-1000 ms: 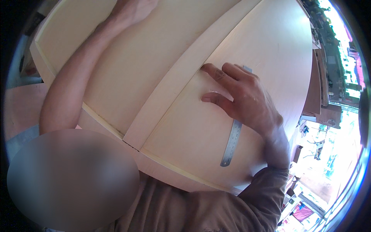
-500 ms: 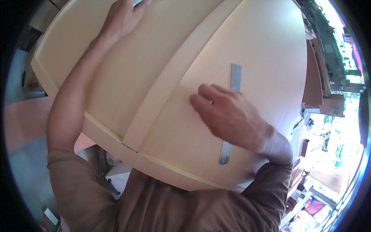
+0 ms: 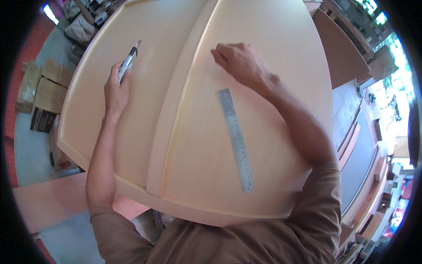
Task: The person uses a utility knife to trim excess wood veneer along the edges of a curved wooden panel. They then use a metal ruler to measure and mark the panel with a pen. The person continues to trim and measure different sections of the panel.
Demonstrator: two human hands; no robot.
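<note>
A pale wooden panel (image 3: 281, 141) with raised edges lies before me, divided by a lengthwise wooden strip (image 3: 169, 112). Left of that strip, my left hand (image 3: 116, 94) is closed around a grey-and-black utility knife (image 3: 127, 66), its blade end pointing away from me. My right hand (image 3: 244, 64) is over the panel, right of the strip. Its fingers are curled together in a pinch; anything between them is hidden. Nearer to me, a steel ruler (image 3: 236, 141) lies flat and slightly slanted on the panel, touched by neither hand.
Cardboard boxes (image 3: 52, 88) stand on the floor at the left. A reddish board (image 3: 48, 198) juts out below the panel's left corner. Brown sheets (image 3: 340, 48) and several stacked boards (image 3: 373, 198) are beyond the panel's right side.
The view has shifted, bringing the knife in my left hand fully into sight. My right hand has moved farther away from me, off the ruler, which now shows whole.
</note>
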